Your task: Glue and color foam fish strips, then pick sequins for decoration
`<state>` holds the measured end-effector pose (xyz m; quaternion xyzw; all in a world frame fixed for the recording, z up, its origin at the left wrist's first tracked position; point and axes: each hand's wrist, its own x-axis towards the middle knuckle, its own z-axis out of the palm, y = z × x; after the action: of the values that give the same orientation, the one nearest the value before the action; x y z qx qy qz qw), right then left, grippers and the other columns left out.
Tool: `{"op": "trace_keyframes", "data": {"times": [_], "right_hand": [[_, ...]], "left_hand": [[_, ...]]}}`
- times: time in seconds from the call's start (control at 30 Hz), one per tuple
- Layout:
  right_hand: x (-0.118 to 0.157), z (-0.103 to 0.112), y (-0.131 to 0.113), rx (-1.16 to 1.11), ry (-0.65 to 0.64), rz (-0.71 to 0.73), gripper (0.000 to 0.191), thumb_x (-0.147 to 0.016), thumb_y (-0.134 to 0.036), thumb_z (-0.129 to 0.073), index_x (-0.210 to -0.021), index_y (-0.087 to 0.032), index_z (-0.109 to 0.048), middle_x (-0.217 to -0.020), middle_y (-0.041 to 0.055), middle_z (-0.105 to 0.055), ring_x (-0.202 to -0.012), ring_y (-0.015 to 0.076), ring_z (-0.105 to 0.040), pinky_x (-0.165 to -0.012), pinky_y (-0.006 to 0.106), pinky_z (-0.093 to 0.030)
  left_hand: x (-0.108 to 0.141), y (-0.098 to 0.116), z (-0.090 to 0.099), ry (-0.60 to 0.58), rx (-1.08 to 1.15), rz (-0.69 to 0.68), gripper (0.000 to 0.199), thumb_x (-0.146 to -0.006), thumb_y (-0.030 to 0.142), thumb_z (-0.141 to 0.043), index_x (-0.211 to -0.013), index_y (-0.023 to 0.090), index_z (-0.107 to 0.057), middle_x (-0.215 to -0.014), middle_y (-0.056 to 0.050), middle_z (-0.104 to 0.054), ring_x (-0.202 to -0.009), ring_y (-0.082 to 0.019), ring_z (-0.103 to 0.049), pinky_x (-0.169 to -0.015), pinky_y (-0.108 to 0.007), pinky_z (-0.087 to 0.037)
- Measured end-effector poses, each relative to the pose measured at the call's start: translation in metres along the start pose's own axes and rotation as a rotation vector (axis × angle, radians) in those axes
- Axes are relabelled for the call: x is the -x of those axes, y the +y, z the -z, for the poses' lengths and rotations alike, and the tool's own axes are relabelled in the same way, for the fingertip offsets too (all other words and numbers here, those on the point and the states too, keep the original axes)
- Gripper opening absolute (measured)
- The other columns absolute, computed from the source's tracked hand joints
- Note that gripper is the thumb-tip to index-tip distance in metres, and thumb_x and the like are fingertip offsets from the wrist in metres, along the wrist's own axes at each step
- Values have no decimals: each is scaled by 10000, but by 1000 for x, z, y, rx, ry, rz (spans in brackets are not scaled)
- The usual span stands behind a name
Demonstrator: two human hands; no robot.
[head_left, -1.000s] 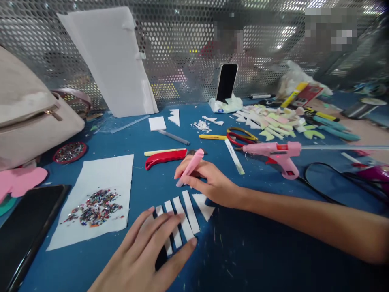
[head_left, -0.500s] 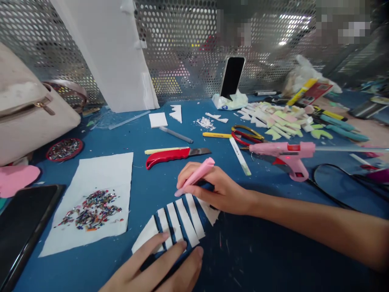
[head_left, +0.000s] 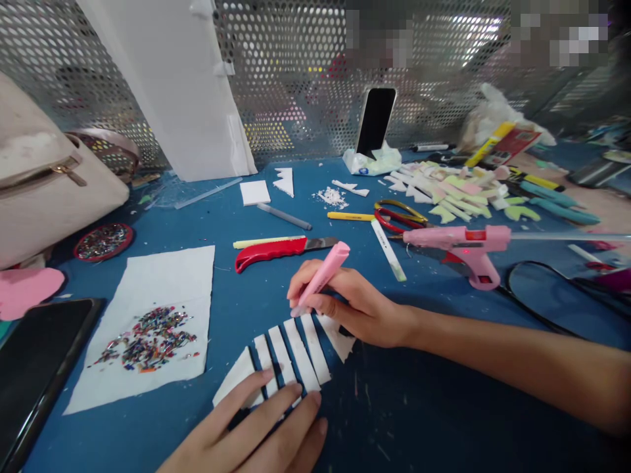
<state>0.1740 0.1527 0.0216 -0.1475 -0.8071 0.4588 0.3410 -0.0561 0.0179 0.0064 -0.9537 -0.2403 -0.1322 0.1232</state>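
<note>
White strips (head_left: 300, 348) lie side by side on the blue table, with dark gaps between them and wider pointed pieces at both ends. My left hand (head_left: 261, 420) rests with spread fingers on their lower ends. My right hand (head_left: 350, 302) grips a pink marker (head_left: 326, 272), its tip at the upper ends of the strips. Beyond my right hand lies a red-handled knife (head_left: 271, 253), its blade pointing right. A white sheet (head_left: 172, 276) left of the strips bears a heap of small multicoloured bits (head_left: 152, 338).
A pink glue gun (head_left: 458, 238), scissors (head_left: 399, 213) and several markers lie behind my right arm. Foam scraps (head_left: 458, 190) are piled at the back right. A phone (head_left: 377, 121) stands at the back; another phone (head_left: 49, 368) and a bag (head_left: 44, 171) are at left.
The marker has tilted more upright, and its tip has moved slightly right along the upper ends of the strips. My left fingers have shifted slightly and still rest on the strips.
</note>
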Motion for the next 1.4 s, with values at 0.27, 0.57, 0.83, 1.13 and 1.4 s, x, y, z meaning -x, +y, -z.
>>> {"op": "trace_keyframes", "data": {"times": [0.27, 0.57, 0.83, 1.13, 1.4], "right_hand": [[-1, 0, 1, -3, -12, 26, 183, -1044, -271, -465, -998, -152, -596, -1037, 90, -653, -935, 154, -623, -861, 318, -528], [-1, -1, -1, 20, 21, 54, 150, -1036, -247, -474, -995, -158, -588, -1010, 78, -647, -916, 149, -622, -836, 301, -529], [7, 5, -3, 257, -62, 372, 102, -994, -282, -463, -911, -238, -502, -903, 28, -699, -830, 184, -589, -832, 375, -457], [14, 1, -9, 586, -236, 745, 240, -899, -201, -452, -674, -233, -528, -772, 9, -672, -569, 146, -505, -475, 326, -331], [16, -1, -6, 628, -278, 763, 339, -915, -197, -441, -581, -227, -492, -735, 1, -665, -556, 138, -491, -436, 310, -302]], "left_hand": [[-5, -5, 4, -24, -15, -28, 371, -1085, 267, -383, -1413, 285, -555, -1407, -12, -603, -1388, -184, -454, -1266, -482, -50], [-12, -3, 1, -14, 18, 2, 336, -1072, 260, -414, -1343, 275, -612, -1346, -32, -650, -1362, -199, -488, -1259, -498, -62], [-13, -1, 6, -18, 26, 29, 347, -1072, 318, -402, -1340, 287, -620, -1310, -28, -668, -1349, -204, -494, -1259, -473, -45], [-14, -5, 10, -35, 12, -18, 367, -1082, 343, -377, -1318, 250, -642, -1295, -38, -682, -1296, -209, -541, -1258, -506, 5], [-11, -3, 10, -31, 23, 2, 386, -1083, 396, -369, -1340, 265, -625, -1309, -30, -674, -1340, -202, -504, -1265, -492, -18]]}}
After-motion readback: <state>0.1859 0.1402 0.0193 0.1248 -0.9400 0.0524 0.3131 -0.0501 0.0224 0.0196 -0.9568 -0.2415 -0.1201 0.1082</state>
